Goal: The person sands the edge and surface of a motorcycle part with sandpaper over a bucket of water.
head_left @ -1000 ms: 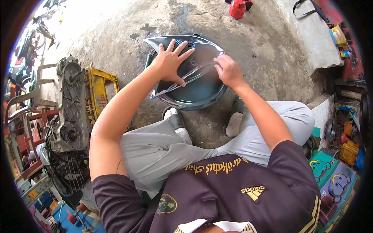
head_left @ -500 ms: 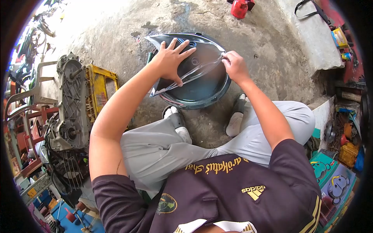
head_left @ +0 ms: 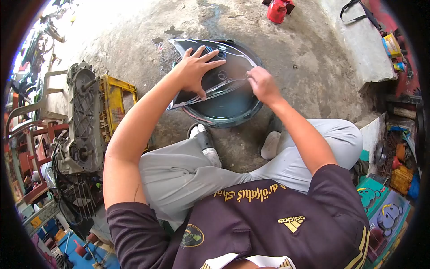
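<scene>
"Black basin (head_left: 229, 123), upper middle of the frame. What's across it?"

"Glossy panel (head_left: 229, 67); I'd guess light, stiff, slippery: take its edges. Left hand (head_left: 193, 71) lies splayed flat there, gripping nothing; right hand (head_left: 263, 85) pinches clear film (head_left: 233, 83), likely flimsy."

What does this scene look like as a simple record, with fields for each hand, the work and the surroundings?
Left hand: spread over a dark glossy piece
Right hand: closed on a clear strip
Beneath the piece: round tub
Floor: rough concrete
To the left: grey metal casing, yellow crate
Ahead: red object, exact kind unclear
</scene>
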Demonstrator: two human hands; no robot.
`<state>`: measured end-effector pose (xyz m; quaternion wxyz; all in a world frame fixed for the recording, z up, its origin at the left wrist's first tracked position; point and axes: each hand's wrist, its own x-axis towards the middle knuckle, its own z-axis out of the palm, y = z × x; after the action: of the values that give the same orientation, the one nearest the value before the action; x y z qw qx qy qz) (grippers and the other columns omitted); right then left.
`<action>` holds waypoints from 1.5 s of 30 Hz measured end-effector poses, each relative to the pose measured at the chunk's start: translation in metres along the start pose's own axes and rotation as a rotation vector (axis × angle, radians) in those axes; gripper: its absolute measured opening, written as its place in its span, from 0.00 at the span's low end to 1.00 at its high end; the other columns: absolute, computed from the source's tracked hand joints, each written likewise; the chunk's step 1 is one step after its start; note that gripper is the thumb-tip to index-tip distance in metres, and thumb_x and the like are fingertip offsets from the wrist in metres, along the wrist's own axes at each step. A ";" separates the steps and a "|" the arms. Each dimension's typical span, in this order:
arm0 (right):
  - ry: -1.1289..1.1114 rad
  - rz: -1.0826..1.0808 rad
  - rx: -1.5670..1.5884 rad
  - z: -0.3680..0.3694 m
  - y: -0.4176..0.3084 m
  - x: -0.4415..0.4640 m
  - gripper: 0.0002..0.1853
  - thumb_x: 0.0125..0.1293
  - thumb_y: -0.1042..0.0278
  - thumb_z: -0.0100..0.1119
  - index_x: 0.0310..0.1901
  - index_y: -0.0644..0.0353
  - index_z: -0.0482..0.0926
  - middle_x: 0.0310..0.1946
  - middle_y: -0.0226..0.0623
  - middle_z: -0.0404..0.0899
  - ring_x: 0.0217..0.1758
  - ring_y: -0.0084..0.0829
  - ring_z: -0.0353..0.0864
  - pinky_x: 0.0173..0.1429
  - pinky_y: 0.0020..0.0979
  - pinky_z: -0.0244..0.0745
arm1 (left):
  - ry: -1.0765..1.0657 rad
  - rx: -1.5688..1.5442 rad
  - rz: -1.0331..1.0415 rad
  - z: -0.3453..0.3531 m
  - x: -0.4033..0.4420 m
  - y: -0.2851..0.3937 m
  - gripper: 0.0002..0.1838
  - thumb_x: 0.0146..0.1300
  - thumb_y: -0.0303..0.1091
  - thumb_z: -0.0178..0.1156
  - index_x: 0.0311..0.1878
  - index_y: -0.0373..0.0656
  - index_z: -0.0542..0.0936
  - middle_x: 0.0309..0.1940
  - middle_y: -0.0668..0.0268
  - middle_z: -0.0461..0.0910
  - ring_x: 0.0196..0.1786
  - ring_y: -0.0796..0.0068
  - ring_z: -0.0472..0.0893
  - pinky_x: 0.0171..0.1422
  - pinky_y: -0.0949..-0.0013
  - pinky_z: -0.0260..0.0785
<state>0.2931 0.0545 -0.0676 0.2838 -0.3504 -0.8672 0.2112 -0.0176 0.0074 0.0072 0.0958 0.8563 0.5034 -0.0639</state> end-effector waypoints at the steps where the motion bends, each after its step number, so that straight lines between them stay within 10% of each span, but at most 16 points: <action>1: 0.019 0.023 0.013 0.001 0.004 0.000 0.07 0.67 0.75 0.68 0.45 0.64 0.85 0.46 0.48 0.85 0.55 0.53 0.85 0.61 0.48 0.81 | -0.005 -0.002 -0.001 -0.001 -0.001 -0.001 0.77 0.27 0.63 0.89 0.88 0.71 0.61 0.90 0.64 0.57 0.89 0.39 0.56 0.86 0.24 0.51; 15: 0.072 0.189 -0.020 -0.016 0.006 0.009 0.09 0.68 0.75 0.67 0.48 0.63 0.85 0.47 0.47 0.86 0.52 0.53 0.86 0.56 0.48 0.82 | 0.196 -0.254 -0.100 0.017 0.002 -0.017 0.67 0.45 0.74 0.81 0.88 0.61 0.63 0.89 0.51 0.56 0.90 0.39 0.53 0.92 0.38 0.46; 23: 0.089 0.173 0.017 -0.016 0.018 0.008 0.08 0.68 0.75 0.68 0.48 0.64 0.85 0.48 0.48 0.85 0.52 0.53 0.86 0.56 0.47 0.83 | 0.059 -0.227 -0.321 0.000 0.003 -0.002 0.65 0.41 0.72 0.83 0.86 0.74 0.66 0.89 0.57 0.57 0.90 0.38 0.50 0.80 0.10 0.48; 33: 0.116 0.066 -0.006 -0.014 0.005 0.008 0.09 0.67 0.76 0.68 0.48 0.66 0.84 0.47 0.48 0.84 0.52 0.54 0.86 0.57 0.48 0.82 | 0.089 -0.273 -0.223 0.016 0.003 -0.016 0.54 0.47 0.67 0.82 0.81 0.79 0.73 0.87 0.54 0.60 0.88 0.34 0.53 0.83 0.20 0.56; 36: 0.093 0.045 -0.010 -0.013 -0.006 0.004 0.09 0.67 0.76 0.68 0.48 0.65 0.84 0.47 0.48 0.84 0.52 0.54 0.86 0.57 0.49 0.82 | 0.130 -0.253 -0.191 0.030 0.009 -0.027 0.53 0.46 0.70 0.81 0.80 0.86 0.72 0.88 0.60 0.59 0.88 0.31 0.52 0.75 0.08 0.56; 45: 0.101 0.072 -0.008 -0.020 -0.001 0.002 0.07 0.66 0.76 0.67 0.45 0.64 0.83 0.45 0.48 0.84 0.50 0.54 0.85 0.57 0.49 0.81 | 0.125 -0.259 -0.287 0.013 0.008 -0.009 0.40 0.54 0.64 0.79 0.72 0.74 0.80 0.85 0.60 0.63 0.87 0.43 0.56 0.73 0.07 0.54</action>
<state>0.3036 0.0587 -0.0513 0.3181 -0.3927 -0.8395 0.1997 -0.0217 0.0159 -0.0078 0.1635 0.7586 0.6293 0.0419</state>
